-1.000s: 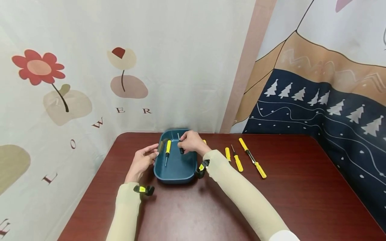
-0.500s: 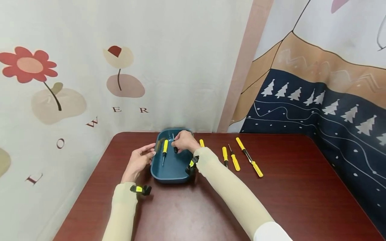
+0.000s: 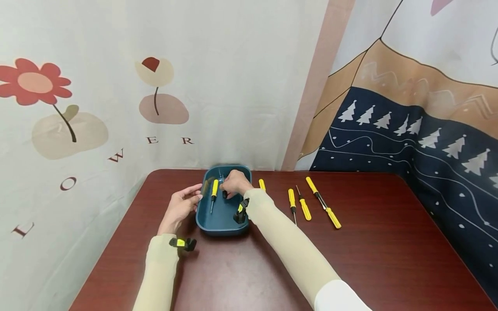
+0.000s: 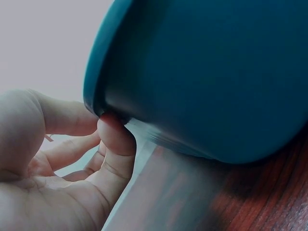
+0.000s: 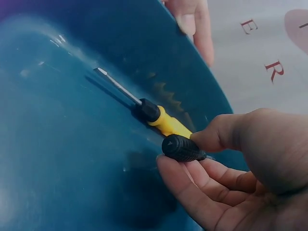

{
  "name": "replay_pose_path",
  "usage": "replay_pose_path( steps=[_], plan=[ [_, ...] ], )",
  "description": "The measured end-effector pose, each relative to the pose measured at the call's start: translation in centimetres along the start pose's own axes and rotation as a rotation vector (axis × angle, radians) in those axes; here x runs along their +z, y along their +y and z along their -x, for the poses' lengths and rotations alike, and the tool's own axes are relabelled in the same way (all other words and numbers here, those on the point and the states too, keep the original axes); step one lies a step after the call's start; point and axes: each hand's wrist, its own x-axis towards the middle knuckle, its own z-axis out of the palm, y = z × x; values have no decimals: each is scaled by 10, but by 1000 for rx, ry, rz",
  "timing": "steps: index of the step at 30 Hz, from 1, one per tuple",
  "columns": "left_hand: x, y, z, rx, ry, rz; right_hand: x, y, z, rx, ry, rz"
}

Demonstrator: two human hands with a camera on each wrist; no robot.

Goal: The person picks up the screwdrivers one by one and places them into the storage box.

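Note:
Inside the dark teal tray (image 3: 223, 222), my right hand (image 3: 235, 183) pinches a small screwdriver by its black handle (image 5: 180, 148); its thin metal shaft is mostly behind the fingers in the right wrist view. Just left of it, on the tray's floor, lies a yellow-and-black screwdriver (image 3: 215, 188) with its blade toward me. My left hand (image 3: 177, 211) is at the tray's left side, where thumb and index finger hold the lip of the rim (image 4: 91, 89).
Right of the tray on the red-brown table lie several yellow-handled screwdrivers, among them one partly hidden by my right forearm (image 3: 262, 184), one beside it (image 3: 292, 198) and another farther right (image 3: 333, 218). A printed curtain (image 3: 233, 86) hangs behind the table's back edge.
My right hand has moved left inside the tray and a little lower with the black-handled screwdriver, closer to the yellow one. The left hand has stayed at the rim.

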Motion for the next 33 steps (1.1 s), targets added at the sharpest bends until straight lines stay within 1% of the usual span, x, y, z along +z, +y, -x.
replay_pose_path(
  steps=[7, 11, 15, 18, 22, 24, 33],
  plan=[
    [-2, 0, 1, -14, 3, -30, 6, 2, -7, 35, -16, -26],
    [-2, -2, 1, 1, 6, -54, 8, 3, -8, 35, -21, -40],
    [-1, -3, 2, 20, 8, -67, 10, 3, -9, 43, -9, -37],
    [-1, -2, 2, 26, 12, -69, 12, 2, -13, 55, 0, -32],
    [-1, -2, 2, 15, 13, -53, 14, 1, -17, 67, 2, -32],
    [-1, -1, 1, 10, 11, -48, 15, 0, -18, 69, 1, -31],
    [0, 0, -1, 23, 0, -41, 17, -2, -20, 56, 6, 8]
  ],
)
